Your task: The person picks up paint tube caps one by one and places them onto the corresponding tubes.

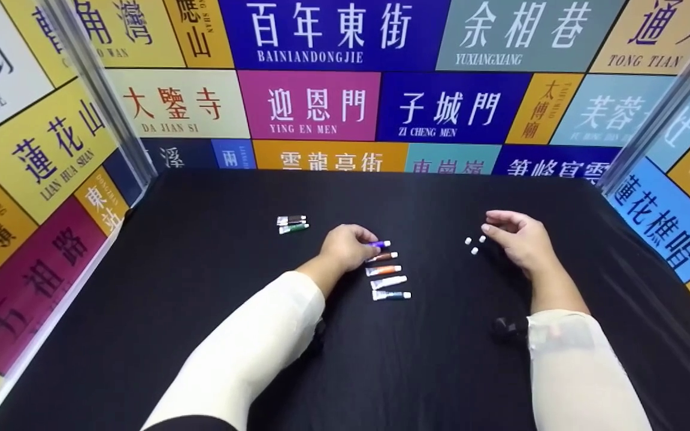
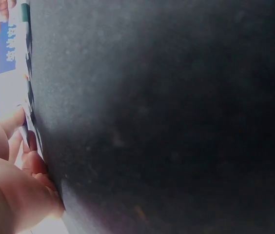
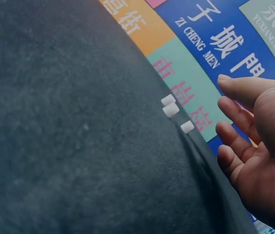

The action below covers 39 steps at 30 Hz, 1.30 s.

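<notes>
Five small paint tubes lie in a column on the black cloth-covered table [image 1: 201,335], and the top one, a purple-bodied tube with a white cap [image 1: 380,244], is half hidden under the left hand [image 1: 348,245], whose fingertips pinch its body. The left wrist view is mostly dark cloth, with the tube barely readable. The right hand [image 1: 516,239] rests empty with fingers loosely curled, just beside three small white caps [image 1: 474,244].

Staged recording booth, black cloth table [image 1: 201,311], walls w/ printed street-sign panels [image 1: 309,105]
</notes>
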### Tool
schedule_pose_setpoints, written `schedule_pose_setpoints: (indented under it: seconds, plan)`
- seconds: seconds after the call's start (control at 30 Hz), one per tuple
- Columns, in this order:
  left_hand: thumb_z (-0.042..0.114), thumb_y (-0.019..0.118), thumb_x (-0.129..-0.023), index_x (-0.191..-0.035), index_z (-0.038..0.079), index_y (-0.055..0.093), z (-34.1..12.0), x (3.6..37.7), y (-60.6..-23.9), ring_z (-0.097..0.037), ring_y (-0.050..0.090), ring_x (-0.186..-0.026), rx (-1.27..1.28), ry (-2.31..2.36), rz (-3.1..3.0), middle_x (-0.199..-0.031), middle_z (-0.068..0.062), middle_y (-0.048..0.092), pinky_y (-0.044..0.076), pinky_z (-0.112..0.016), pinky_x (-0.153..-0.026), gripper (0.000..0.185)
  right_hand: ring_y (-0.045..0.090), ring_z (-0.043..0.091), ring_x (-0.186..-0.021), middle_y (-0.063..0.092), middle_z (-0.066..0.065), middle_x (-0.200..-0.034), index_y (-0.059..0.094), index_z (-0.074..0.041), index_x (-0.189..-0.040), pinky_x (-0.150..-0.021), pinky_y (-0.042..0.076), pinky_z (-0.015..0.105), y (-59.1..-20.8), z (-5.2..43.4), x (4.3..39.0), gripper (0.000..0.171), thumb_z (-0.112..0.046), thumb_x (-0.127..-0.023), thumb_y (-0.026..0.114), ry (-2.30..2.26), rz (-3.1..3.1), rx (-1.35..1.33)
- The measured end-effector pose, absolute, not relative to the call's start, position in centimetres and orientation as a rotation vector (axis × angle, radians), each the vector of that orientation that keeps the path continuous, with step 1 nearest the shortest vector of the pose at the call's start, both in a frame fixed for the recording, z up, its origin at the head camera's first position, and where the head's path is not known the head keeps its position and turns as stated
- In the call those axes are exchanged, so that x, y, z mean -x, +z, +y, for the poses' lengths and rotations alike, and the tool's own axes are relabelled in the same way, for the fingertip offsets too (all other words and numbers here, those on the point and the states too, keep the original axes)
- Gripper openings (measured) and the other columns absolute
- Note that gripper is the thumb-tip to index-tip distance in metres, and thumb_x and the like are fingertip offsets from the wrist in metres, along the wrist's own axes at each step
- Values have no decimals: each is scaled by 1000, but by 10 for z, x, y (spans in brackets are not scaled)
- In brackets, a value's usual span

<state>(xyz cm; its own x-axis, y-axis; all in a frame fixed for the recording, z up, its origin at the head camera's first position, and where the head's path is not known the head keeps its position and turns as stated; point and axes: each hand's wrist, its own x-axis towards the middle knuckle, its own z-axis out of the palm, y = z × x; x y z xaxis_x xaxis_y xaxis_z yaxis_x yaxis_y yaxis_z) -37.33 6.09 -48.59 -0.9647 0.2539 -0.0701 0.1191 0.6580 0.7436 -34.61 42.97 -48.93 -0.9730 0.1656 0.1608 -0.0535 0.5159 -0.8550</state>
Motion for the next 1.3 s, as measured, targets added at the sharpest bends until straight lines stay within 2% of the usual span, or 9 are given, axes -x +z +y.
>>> schedule_pose_setpoints:
  seconds: [0.1,0.17,0.2,0.33,0.53,0.87,1.1,1.3]
  plan:
    - [24,82,-94,-105,18,84,62,373,-484,-15,65,-95,-288,1180,2694,-103,1,81,54,-33,-97,13,64,-11,-95,78,7,-127,65,3,-142,-81,50,5,-496,431,347,48,-20,-101,75,1420,-2582,99]
    - [23,82,-94,-106,17,84,62,373,-482,-15,65,-96,-274,1176,2687,-104,0,81,54,-34,-97,14,63,-13,-94,71,23,-137,66,2,-142,-80,50,6,-499,432,348,46,-20,-101,74,1398,-2613,107]
    - [23,82,-94,-107,17,84,62,373,-481,-16,65,-96,-268,1176,2683,-104,-1,81,55,-34,-97,14,63,-13,-93,69,26,-139,66,1,-141,-80,50,6,-500,433,348,46,-20,-101,74,1390,-2627,108]
    - [23,83,-94,-107,16,84,63,375,-478,-17,67,-98,-238,1147,2688,-105,-1,81,54,-33,-100,15,61,-13,-91,72,22,-137,70,-4,-139,-79,48,6,-502,434,350,44,-24,-100,76,1307,-2709,122]
    - [28,82,-94,-107,21,84,64,375,-474,-18,68,-101,-208,1041,2709,-105,3,81,53,-35,-101,15,61,-5,-92,75,18,-131,73,-9,-136,-82,45,11,-500,433,350,41,-29,-100,75,1161,-2827,103]
    - [31,82,-93,-112,23,84,64,374,-473,-20,69,-108,-225,1030,2705,-109,4,81,52,-37,-105,21,65,23,-109,75,21,-127,72,-7,-137,-93,47,28,-501,433,351,42,-26,-99,75,1036,-2896,41]
    - [29,83,-93,-118,18,82,64,379,-477,-21,68,-113,-246,1098,2661,-116,0,81,51,-35,-111,27,62,29,-106,68,22,-122,76,-7,-131,-92,45,35,-503,437,350,39,-26,-97,77,962,-2902,32]
    - [27,82,-93,-119,15,81,62,382,-481,-21,69,-114,-262,1176,2644,-118,-2,81,50,-34,-110,29,63,34,-108,71,22,-120,80,-8,-123,-96,46,43,-504,437,349,33,-30,-100,73,911,-2893,13]
